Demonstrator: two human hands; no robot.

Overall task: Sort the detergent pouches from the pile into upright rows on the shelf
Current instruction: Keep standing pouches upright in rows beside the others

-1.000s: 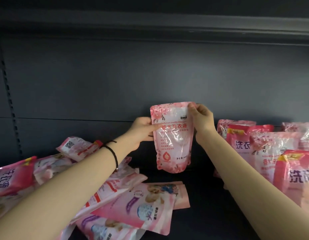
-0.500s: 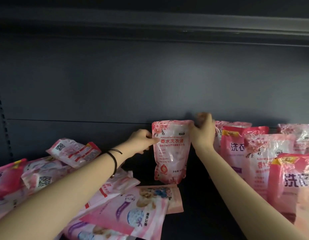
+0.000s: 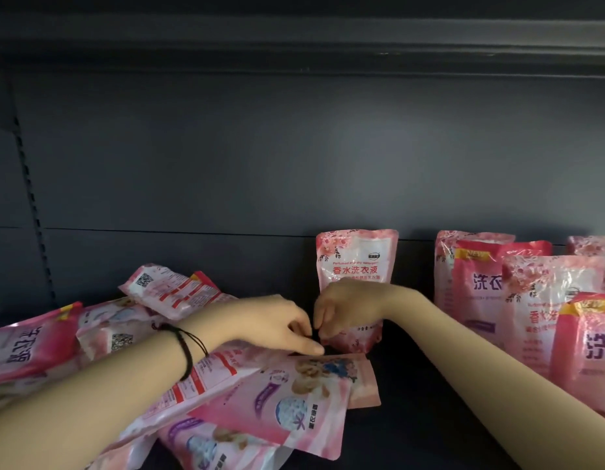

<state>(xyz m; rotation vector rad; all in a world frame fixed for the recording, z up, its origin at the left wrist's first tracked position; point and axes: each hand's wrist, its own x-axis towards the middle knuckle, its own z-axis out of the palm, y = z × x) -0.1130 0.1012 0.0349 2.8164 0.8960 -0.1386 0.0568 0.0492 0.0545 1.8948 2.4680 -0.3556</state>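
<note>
Both empty hands, left hand [image 3: 277,325] and right hand [image 3: 348,308], curl loosely over the soft, slippery-looking top pouch [image 3: 287,405]; its far edge suits pinching.

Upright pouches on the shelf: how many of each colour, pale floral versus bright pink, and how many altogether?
Pale floral pouches: 4
Bright pink pouches: 2
Total upright: 6
</note>
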